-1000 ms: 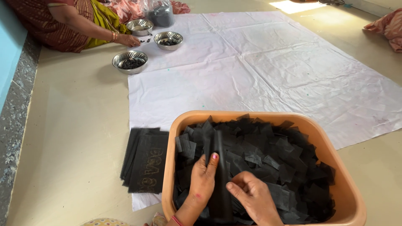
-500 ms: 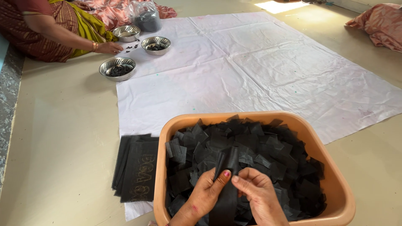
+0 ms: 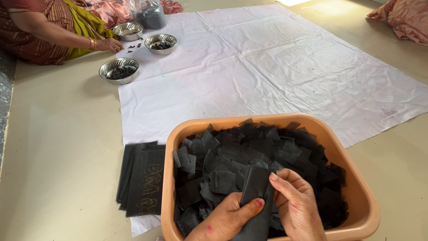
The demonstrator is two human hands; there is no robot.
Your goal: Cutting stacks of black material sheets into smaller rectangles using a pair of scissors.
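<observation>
Head view, lower centre | my left hand (image 3: 227, 218) and right hand (image 3: 296, 203) both pinch one black cloth piece (image 3: 256, 201) over the orange tub (image 3: 356, 196) | black stack (image 3: 142, 180) left; another person's steel bowls (image 3: 119, 70) upper left.

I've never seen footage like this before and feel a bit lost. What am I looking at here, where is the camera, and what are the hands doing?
There is no machine here. The camera sits on a person's head and looks down at their own two bare hands. The left hand and right hand together pinch one black cloth piece over an orange tub full of similar black pieces. The tub stands on the floor, at the edge of a white sheet. Left of the tub lies a stack of black bags. At the far left another person sits by three metal bowls; two hold dark bits.
</observation>
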